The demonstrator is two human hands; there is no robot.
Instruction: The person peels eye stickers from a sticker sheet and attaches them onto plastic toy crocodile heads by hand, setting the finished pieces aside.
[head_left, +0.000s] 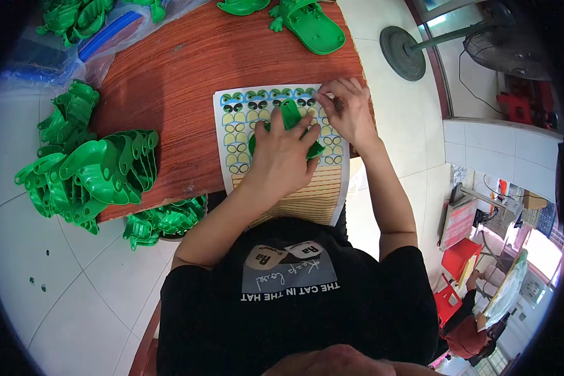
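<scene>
My left hand lies over a green plastic piece, its fingers spread around it and holding it down on a sticker sheet. Much of that piece is hidden under the palm. Rows of printed eyes and pale ovals fill the sheet's far half; thin dark lines on yellow cover the near half. At the sheet's far right corner, my right hand has thumb and fingers pinched together beside the eye stickers. Whatever is between those fingertips is too small to make out.
Stacked green plastic parts cover the wooden table's left edge. More parts sit below it. A green frog-shaped tray lies at the far edge. A fan stands at right; another person sits farther back.
</scene>
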